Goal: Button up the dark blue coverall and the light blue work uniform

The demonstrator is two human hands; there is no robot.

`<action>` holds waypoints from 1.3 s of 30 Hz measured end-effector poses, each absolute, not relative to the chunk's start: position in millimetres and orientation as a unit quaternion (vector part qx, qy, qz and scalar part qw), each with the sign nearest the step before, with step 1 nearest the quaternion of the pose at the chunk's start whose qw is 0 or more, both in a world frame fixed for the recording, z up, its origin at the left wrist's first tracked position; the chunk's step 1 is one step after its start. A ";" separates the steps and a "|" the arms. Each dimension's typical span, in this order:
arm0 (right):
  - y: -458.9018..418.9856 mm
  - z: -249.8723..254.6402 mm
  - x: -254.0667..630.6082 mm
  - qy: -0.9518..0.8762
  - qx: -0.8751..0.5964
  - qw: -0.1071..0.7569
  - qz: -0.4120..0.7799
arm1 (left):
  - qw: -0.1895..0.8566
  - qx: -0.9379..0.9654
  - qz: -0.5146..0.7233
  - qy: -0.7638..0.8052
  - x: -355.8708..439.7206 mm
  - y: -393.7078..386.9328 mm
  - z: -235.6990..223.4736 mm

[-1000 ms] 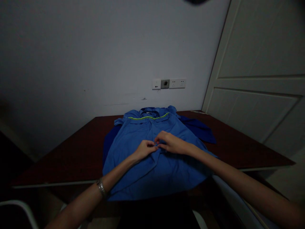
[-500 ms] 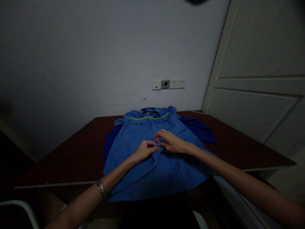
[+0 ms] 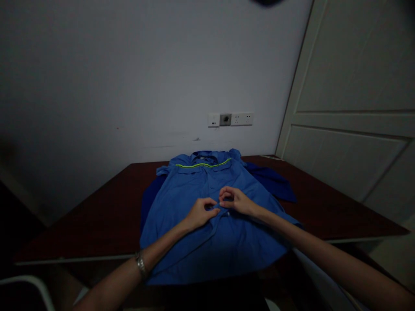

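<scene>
A blue work shirt (image 3: 181,194) lies front up, its collar toward the wall and its hem hanging over the near table edge. A yellow-green stripe (image 3: 202,165) runs across its chest above the pocket flaps. At the front placket, low on the shirt, my left hand (image 3: 202,213) pinches the fabric edge between thumb and fingers. Close beside it on the right, my right hand (image 3: 238,201) has thumb and fingertips pinched on the same placket. A button (image 3: 212,188) shows just above the hands. What lies between the fingertips is too small to make out.
Darker blue sleeves (image 3: 272,181) stick out beneath the shirt on a dark red table (image 3: 106,216). Behind it stands a pale wall with sockets (image 3: 241,119). A white panelled door (image 3: 350,129) is at the right, and a white curved frame (image 3: 32,283) at the lower left.
My right hand has shifted slightly right, drawing a little away from the left hand. Both still pinch the placket. The whole view has tipped slightly, so everything sits lower.
</scene>
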State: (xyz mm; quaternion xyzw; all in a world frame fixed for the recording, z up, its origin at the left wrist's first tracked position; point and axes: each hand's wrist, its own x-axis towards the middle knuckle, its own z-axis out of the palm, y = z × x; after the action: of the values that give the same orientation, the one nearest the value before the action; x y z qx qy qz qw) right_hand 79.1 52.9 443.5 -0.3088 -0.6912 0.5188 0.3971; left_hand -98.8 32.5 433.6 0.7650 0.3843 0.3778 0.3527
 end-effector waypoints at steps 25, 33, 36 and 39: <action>41.6 472.2 56.7 -0.869 -0.279 -0.189 0.362 | 0.323 0.690 0.390 0.517 -198.4 140.9 452.7; 172.5 503.7 10.2 -0.919 -0.269 0.059 0.282 | 0.312 0.640 0.378 0.592 -218.9 203.0 431.0; 228.3 489.3 -22.2 -0.929 -0.325 0.152 0.087 | 0.318 0.624 0.367 0.612 -219.1 212.1 422.8; 263.8 464.4 -48.5 -0.929 -0.334 0.157 0.016 | 0.317 0.617 0.364 0.622 -220.8 214.5 415.5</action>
State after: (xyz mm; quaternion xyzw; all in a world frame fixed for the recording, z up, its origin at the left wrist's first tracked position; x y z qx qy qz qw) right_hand -48.5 263.8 464.4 -0.3336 -0.9294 0.0162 0.1568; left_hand -220.8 214.5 415.5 0.6169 0.6220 0.3638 0.3166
